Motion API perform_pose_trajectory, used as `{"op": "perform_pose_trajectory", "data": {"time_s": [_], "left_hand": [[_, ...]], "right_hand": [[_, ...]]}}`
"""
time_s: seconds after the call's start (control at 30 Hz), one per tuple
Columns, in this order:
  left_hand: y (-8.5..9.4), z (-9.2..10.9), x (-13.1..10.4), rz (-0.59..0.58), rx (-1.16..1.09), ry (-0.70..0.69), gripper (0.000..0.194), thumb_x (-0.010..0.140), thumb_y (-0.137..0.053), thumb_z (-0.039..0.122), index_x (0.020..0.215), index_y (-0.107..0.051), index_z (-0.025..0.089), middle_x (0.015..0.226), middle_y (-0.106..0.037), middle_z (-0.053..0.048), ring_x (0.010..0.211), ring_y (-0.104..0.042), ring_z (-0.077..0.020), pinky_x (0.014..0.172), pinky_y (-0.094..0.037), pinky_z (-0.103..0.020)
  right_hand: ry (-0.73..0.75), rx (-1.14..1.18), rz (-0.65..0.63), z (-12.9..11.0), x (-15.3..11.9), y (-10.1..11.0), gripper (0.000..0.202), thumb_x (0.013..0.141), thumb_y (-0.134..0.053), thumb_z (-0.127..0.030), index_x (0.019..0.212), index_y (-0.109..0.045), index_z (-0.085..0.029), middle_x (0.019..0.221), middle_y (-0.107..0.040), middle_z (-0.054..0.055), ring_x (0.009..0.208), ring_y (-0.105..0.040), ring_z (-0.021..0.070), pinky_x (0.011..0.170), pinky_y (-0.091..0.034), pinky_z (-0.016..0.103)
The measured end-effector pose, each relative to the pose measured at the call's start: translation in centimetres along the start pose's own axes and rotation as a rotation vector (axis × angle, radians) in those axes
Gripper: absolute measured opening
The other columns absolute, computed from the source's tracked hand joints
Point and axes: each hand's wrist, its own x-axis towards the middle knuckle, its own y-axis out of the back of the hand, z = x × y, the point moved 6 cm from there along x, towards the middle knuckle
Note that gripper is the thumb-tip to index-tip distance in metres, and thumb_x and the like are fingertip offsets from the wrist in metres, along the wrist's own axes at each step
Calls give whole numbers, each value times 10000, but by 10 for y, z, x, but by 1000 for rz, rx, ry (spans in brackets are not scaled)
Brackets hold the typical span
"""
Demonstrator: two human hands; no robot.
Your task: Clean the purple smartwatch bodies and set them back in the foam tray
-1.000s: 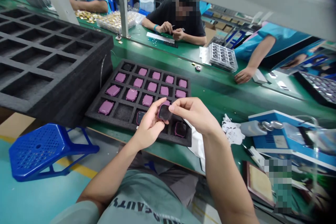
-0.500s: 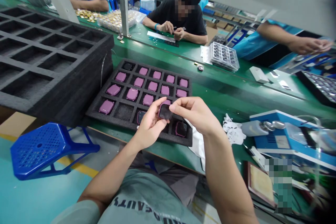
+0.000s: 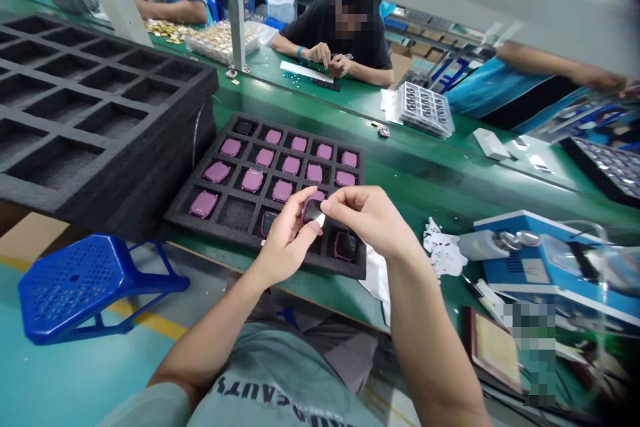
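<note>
A purple-framed smartwatch body (image 3: 311, 211) with a dark screen is held over the front part of a black foam tray (image 3: 213, 218). My left hand (image 3: 286, 240) is closed round its left and lower edges, thumb at the front. With thumb and forefinger pinched, my right hand (image 3: 363, 217) touches the watch's right edge. A bright white patch shows on the screen's lower right corner; whether it is glare or film I cannot tell. Several purple watch bodies (image 3: 253, 179) lie back up in the tray. Another watch (image 3: 345, 245) lies screen up beneath my right hand.
Stacked black foam trays (image 3: 125, 173) stand at the left, above a blue stool (image 3: 80, 287). At the right are crumpled white paper (image 3: 444, 250), a bottle (image 3: 477, 245) and a blue-and-white machine (image 3: 530, 267). Co-workers sit across the green bench (image 3: 400, 180).
The watch has tilted slightly, and a bright white patch now shows on its screen corner. Both hands stay nearly in place. At the far right a co-worker's arm has shifted.
</note>
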Motion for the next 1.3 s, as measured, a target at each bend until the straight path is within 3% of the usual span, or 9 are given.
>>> {"op": "perform_pose_trajectory", "data": {"time_s": [0.2,0.37,0.47,0.63,0.7,0.8,1.07,1.2,1.3], "left_hand": [[1,2,3,34,-11,8,507,929,-652,265,1426,-558,222,1191,-679,-82,911,-642,-175,809,-582,-309],[-1,1,2,69,0,31,481,918,-624,251,1393,-567,205,1151,-687,-85,786,-644,-143,753,-579,-293],[3,8,-5,79,80,42,466,935,-590,249,1398,-585,200,1085,-700,-71,737,-657,-148,724,-574,-299],[53,57,-29,381,664,-146,350,981,-558,233,1308,-685,234,1274,-725,-82,1166,-668,-273,1073,-498,-410],[74,69,-36,513,910,-124,354,970,-547,210,1297,-683,226,1320,-711,-104,1242,-634,-317,1139,-432,-471],[89,66,-36,517,1210,-10,346,949,-542,209,1261,-682,155,1214,-731,-185,1168,-651,-392,1094,-425,-574],[76,69,-29,512,1428,-76,423,979,-438,208,1339,-658,181,1288,-748,-130,1157,-692,-297,1047,-498,-438],[73,66,-26,512,1601,45,412,984,-458,210,1302,-716,160,1186,-786,-143,1096,-703,-349,987,-507,-494],[73,65,-35,570,1709,29,413,992,-503,250,1337,-699,134,1352,-718,-174,1234,-625,-394,997,-492,-526]], "right_hand": [[26,-61,63,-6,-2,4,378,822,-757,-527,707,-695,-172,633,-606,0,578,-450,114,533,-345,274],[144,-22,370,-4,-33,26,281,830,-774,-469,885,-765,-193,771,-735,47,654,-603,162,600,-479,292],[205,-54,487,10,-65,20,201,879,-745,-422,860,-759,-223,724,-720,33,612,-603,163,578,-488,294],[337,-112,379,28,-99,-21,178,936,-692,-344,792,-723,-243,626,-659,-1,507,-549,147,483,-444,284],[407,-106,396,29,-104,-30,168,956,-666,-294,803,-712,-241,636,-658,-4,513,-554,141,492,-449,281],[492,-115,437,28,-103,-35,145,965,-649,-234,829,-701,-229,632,-639,-9,514,-543,133,503,-443,280],[709,-204,605,25,-101,-42,138,983,-642,-154,851,-670,-184,625,-586,-28,555,-539,110,568,-428,256],[733,-247,628,25,-101,-45,139,977,-647,-133,846,-665,-176,641,-599,-19,574,-531,117,590,-415,272],[747,-265,639,25,-102,-46,138,974,-652,-123,846,-660,-174,652,-607,-14,581,-527,120,598,-412,279]]}}
